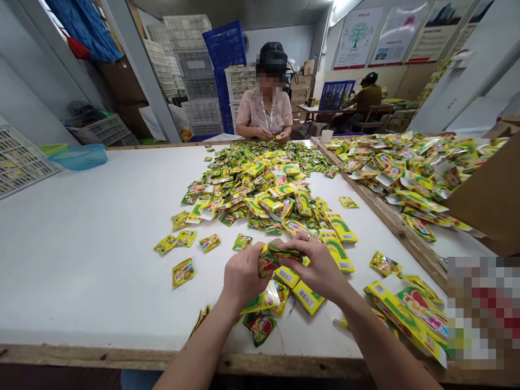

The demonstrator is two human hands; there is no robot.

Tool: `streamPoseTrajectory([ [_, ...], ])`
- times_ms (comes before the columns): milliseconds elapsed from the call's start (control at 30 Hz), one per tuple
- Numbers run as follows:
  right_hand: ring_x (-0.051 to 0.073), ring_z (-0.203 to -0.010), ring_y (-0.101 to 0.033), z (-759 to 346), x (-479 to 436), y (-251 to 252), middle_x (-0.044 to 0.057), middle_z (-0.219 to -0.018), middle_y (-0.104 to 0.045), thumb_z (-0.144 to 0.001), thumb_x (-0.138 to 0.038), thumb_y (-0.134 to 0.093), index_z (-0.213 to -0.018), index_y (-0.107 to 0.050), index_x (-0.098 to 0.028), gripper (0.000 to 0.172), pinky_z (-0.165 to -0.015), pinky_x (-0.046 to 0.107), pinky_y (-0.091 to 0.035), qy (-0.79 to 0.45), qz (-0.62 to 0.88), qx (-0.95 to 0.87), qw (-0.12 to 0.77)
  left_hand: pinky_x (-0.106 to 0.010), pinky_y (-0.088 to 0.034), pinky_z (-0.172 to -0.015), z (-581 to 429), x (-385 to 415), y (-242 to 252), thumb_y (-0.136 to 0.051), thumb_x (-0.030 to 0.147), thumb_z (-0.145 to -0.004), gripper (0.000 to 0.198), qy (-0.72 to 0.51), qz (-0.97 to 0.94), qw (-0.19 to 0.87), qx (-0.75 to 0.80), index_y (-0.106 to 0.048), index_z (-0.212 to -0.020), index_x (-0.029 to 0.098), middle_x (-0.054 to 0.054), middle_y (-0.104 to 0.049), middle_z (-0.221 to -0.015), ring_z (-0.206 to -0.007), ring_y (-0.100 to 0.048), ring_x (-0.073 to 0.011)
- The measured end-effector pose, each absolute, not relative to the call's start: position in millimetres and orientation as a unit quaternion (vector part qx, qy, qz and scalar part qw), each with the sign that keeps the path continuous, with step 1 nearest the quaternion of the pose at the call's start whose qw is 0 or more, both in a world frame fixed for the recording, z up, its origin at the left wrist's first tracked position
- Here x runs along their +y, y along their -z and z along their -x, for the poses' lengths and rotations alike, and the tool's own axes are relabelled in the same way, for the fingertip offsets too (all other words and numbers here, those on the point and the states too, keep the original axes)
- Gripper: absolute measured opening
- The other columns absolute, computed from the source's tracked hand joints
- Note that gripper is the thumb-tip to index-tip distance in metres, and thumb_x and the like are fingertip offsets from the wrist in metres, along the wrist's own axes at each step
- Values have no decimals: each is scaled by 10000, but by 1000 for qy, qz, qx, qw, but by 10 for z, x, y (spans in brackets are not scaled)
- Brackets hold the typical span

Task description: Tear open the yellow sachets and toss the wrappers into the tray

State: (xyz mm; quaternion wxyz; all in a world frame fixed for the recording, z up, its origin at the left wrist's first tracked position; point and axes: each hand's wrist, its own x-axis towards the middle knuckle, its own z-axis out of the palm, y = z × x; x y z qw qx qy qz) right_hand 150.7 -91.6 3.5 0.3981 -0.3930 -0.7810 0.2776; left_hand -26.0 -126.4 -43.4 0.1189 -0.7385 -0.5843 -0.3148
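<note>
Stacked plastic crates (195, 76) rise at the back of the room, and posters (359, 38) hang on the wall at the upper right. Before me spreads a white tabletop (101, 244) edged with wood, with a wooden strip (382, 216) running along it on my right. Across from me sits a co-worker (266, 108) in a pale pink top and a dark cap, hands low at the far end of a heap (252, 184) of mixed boxes and sachets. Another person (368, 97) sits farther back on the right.

My left hand (241, 276) is clamped on a small box (267, 265) in yellow, green and red, held above the near part of the tabletop, on my side of the heap. My right hand (320, 265) meets it from the other side, thumb and fingers closed on what looks like a green sachet (289, 251) at the box's end; I cannot tell whether it is inside or only against it.

Just below my hands lie yellow boxes (309, 297) with barcodes, and a watermelon sachet (260, 326) rests near my left wrist. Loose yellow sachets (183, 272) are scattered to the left. Beyond the strip lies a pile of boxes (406, 162), some with flaps open. A blue basin (79, 157) stands at the far left.
</note>
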Motion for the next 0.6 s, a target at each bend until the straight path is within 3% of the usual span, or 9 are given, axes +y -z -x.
streamPoseTrajectory([
  [167, 91, -515, -448, -1595, -875, -59, -10, -628, -570, -692, -323, -699, -806, -739, -219, 159, -451, 206, -348, -416, 396, -754, 319, -304, -453, -609, 204, -1312, 452, -533, 469, -777, 374, 262, 743, 86, -610, -562, -1061, 227, -75, -688, -860, -728, -644, -215],
  [300, 104, -554, -451, -1589, -893, -90, -15, -582, -508, -682, -274, -701, -683, -726, -217, 62, -494, 216, -352, -350, 412, -779, 317, -304, -443, -609, 143, -1323, 443, -530, 431, -788, 371, 228, 743, 59, -627, -558, -1093, 221, -84, -674, -827, -721, -633, -221],
  [367, 117, -602, -486, -1552, -889, -59, -7, -640, -552, -684, -249, -694, -752, -728, -230, 78, -557, 234, -394, -353, 401, -774, 339, -299, -446, -602, 132, -1306, 428, -554, 402, -768, 400, 220, 748, 41, -624, -535, -1121, 214, -79, -671, -844, -726, -634, -225],
  [467, 143, -679, -560, -1480, -862, 27, 22, -810, -639, -690, -308, -694, -969, -688, -231, 290, -636, 275, -457, -440, 390, -682, 435, -287, -475, -637, 127, -1285, 401, -559, 436, -753, 481, 264, 723, 19, -638, -476, -1173, 216, -73, -669, -964, -792, -647, -224],
  [600, 192, -753, -586, -1394, -873, 108, 43, -789, -662, -644, -348, -745, -823, -708, -220, 223, -716, 342, -465, -366, 441, -640, 513, -276, -497, -665, 131, -1294, 395, -545, 477, -765, 475, 327, 703, 15, -632, -460, -1156, 219, -70, -671, -981, -820, -660, -218],
])
